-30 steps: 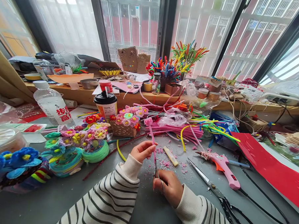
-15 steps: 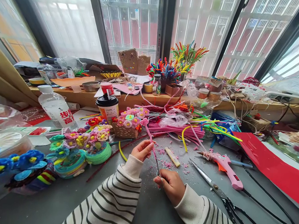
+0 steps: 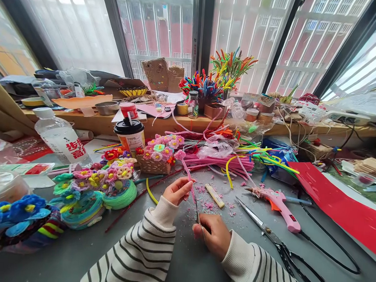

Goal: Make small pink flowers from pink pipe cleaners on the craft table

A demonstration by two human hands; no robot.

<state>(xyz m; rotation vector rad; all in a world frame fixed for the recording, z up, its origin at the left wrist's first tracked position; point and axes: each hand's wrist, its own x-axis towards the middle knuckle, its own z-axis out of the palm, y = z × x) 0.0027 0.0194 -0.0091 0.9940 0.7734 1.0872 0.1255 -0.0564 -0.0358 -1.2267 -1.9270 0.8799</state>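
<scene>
scissors [image 3: 196,208] at the pink stem [image 3: 187,170]: slip and over-cut risk

the pink stem is slanting through frame centre, its flower head [image 3: 179,155] sitting at the upper end. judged risks: too deep a bite could be severing the stem; a loosening pinch could be letting it swing, bringing the blades toward the fingertips. left hand [image 3: 177,191], centre: thumb and fingertips are closing together on the stem. right hand [image 3: 214,234], lower centre: fingers are curling tightly around the scissors' handles. pink scraps [image 3: 209,206] are lying on the desk [image 3: 188,268] nearby.
</scene>
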